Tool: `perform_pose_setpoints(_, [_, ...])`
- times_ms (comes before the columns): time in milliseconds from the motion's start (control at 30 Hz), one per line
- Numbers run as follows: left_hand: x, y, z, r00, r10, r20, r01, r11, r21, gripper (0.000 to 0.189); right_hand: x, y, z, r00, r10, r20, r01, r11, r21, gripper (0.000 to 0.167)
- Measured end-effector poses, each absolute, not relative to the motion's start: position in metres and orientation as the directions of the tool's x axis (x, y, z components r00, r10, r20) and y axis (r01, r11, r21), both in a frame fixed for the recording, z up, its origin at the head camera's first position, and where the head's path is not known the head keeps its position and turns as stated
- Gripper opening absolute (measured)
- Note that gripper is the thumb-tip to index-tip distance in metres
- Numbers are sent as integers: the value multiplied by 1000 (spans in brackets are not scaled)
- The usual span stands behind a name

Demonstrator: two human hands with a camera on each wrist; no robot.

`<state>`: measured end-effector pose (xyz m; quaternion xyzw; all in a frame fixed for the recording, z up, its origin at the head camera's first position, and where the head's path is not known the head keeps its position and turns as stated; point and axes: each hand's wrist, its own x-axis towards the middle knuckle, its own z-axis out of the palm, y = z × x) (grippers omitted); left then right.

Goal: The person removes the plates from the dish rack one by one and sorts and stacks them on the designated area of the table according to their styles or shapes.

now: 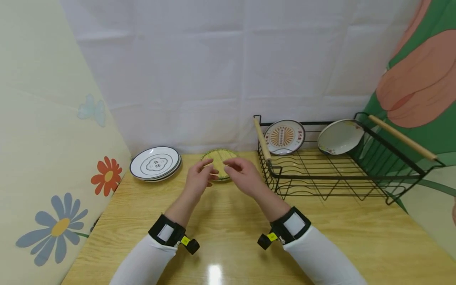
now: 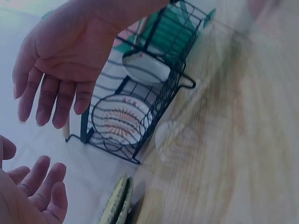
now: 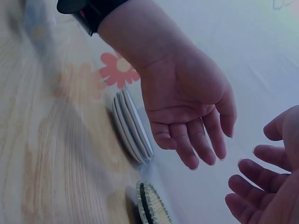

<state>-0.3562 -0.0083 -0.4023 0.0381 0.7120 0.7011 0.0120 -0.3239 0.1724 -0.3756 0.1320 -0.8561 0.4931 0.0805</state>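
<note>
My left hand (image 1: 199, 178) and right hand (image 1: 246, 176) hover above the wooden table, palms facing each other with a gap between. Nothing is held in either; their fingers are loosely bent. Just beyond them lies a round woven mat (image 1: 221, 158), partly hidden by the hands. Edge-on, in the left wrist view, the woven mats (image 2: 117, 203) look like two layers. To the left of my left hand sits a stack of white plates (image 1: 156, 164) with dark rims. A black wire dish rack (image 1: 331, 178) with wooden handles stands to the right of my right hand.
Inside the rack, a patterned plate (image 1: 284, 136) leans at the left end and a white bowl-like dish (image 1: 340, 136) with floral marks leans farther right. A white cloth (image 1: 185, 71) hangs behind the table (image 1: 228, 245). Flower-printed fabric (image 1: 60, 158) borders the left side.
</note>
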Motion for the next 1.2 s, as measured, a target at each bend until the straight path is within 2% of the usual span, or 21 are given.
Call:
perform_pose_setpoints(367, [-320,-2,-391,-989,110,101,94,-65,993,35,-291,195,-368,-910,-216,355,-414,408,-814,28])
perform_pose_setpoints(767, [-304,3,-393,-983,175,49,31,-102,994,34,-281,207,-356,-901,-221,373,-431,356,-829,25])
perform_pose_setpoints(900, [-301,2,-392,-982,185,48,23,-133,991,36,-278,206,-352,-891,-244,383,-452,388,-803,25])
perform_pose_setpoints(1200, [-288,6,-383,-974,222,47,-8,-238,971,41,-262,215,-336,-850,-288,442,-526,528,-667,25])
